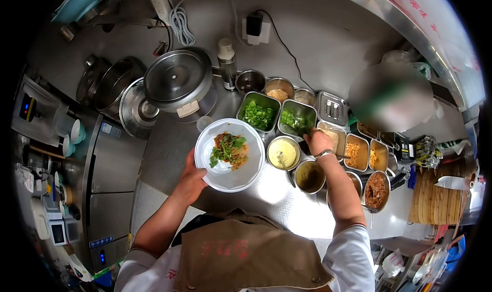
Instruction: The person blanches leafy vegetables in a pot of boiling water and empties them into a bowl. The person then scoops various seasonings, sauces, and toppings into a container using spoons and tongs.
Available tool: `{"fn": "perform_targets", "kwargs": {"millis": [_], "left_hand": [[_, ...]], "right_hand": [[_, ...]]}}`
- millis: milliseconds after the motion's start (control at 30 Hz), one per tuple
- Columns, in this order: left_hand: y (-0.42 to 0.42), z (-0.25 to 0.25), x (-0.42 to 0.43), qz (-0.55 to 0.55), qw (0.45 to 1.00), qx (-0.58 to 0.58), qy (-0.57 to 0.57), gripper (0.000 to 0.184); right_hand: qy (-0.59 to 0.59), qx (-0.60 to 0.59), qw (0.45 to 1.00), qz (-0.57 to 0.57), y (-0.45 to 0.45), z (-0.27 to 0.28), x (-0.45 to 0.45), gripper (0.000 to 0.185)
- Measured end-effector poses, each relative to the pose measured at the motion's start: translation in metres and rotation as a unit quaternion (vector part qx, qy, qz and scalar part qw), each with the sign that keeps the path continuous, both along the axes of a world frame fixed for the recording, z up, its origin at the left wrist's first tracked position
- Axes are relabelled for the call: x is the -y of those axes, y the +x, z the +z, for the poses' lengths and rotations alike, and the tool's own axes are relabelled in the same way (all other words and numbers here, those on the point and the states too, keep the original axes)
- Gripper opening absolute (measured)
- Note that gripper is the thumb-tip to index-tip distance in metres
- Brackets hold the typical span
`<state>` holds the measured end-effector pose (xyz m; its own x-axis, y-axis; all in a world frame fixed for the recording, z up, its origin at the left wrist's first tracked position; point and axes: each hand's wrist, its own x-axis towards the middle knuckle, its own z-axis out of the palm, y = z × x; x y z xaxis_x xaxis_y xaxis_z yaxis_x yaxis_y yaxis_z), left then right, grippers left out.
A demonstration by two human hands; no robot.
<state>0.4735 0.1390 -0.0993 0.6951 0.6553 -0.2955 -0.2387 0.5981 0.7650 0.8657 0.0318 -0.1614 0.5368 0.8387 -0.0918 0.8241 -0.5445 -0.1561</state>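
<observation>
My left hand (193,176) grips the left rim of a white plastic bowl (207,178), thumb at the edge. Inside the bowl lie leafy herbs (224,151) over brown and orange bits of food. My right hand (319,141) is closed at the front right corner of a metal container holding chopped greens (293,120); what its fingers pinch, if anything, is hidden. Left of that stands another container of chopped scallions (258,114). A tub of pale yellow sauce (287,151) with a spoon and a tub of dark sauce (309,176) sit below the right hand.
A large lidded pot (177,79) and a thermos flask (227,64) stand behind the bowl. Several metal containers of toppings (376,189) line the right side. Farther right, a cleaver (452,183) rests on a wooden board (433,202). A steel fridge (114,164) is at left.
</observation>
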Motion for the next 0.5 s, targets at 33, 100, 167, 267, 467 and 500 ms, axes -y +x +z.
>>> {"fn": "perform_targets", "kwargs": {"millis": [33, 100, 167, 267, 467, 500], "left_hand": [[0.0, -0.001, 0.0, 0.001, 1.0, 0.002, 0.0, 0.079], [0.001, -0.002, -0.001, 0.001, 1.0, 0.002, 0.001, 0.08], [0.001, -0.001, -0.001, -0.003, 1.0, -0.003, 0.003, 0.08], [0.001, -0.003, -0.002, -0.007, 1.0, -0.003, -0.009, 0.081], [-0.001, -0.014, 0.0, 0.042, 0.997, -0.034, -0.048, 0.079], [-0.002, -0.018, -0.003, 0.024, 0.999, -0.014, -0.042, 0.078]], "right_hand": [[-0.001, 0.001, 1.0, -0.001, 0.0, -0.001, 0.0, 0.031], [-0.013, -0.005, 1.0, -0.006, -0.001, 0.002, 0.0, 0.03], [-0.022, -0.007, 1.0, -0.008, -0.002, 0.004, -0.001, 0.03], [-0.025, -0.008, 1.0, -0.011, -0.003, 0.006, -0.002, 0.031], [-0.045, -0.048, 0.997, -0.034, -0.001, -0.006, -0.006, 0.035], [-0.058, -0.064, 0.995, -0.047, 0.003, -0.019, -0.007, 0.034]]}}
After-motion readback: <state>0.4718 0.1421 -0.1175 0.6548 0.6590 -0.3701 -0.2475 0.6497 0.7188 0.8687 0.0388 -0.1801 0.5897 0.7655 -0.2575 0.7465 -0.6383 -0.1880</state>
